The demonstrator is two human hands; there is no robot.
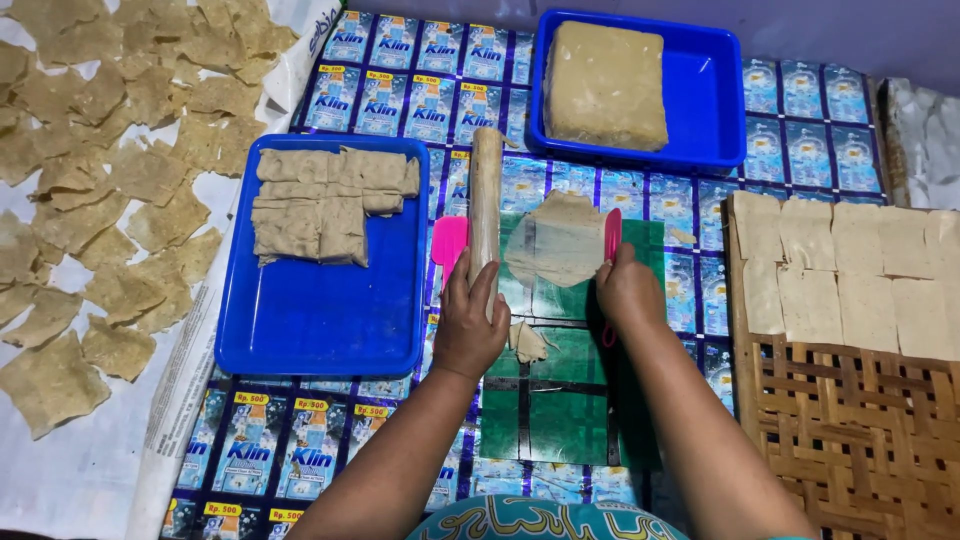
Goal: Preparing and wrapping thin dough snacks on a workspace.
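Head view: left hand (pixel 468 325) curled around the near end of a wooden rolling pin (pixel 485 205), grip closed on it; right hand (pixel 628 292) pinching a pink scraper (pixel 611 238) at the right edge of a thin dough sheet (pixel 560 238); sheet lies flat on the green cutting mat (pixel 555 400), just right of the pin; step judged: trimming the rolled sheet; next move calls for a straight, steady scraper stroke; blue tray (pixel 320 320) of cut sheets left of mat; dough block (pixel 605 85) in another blue tray (pixel 710 100) beyond.
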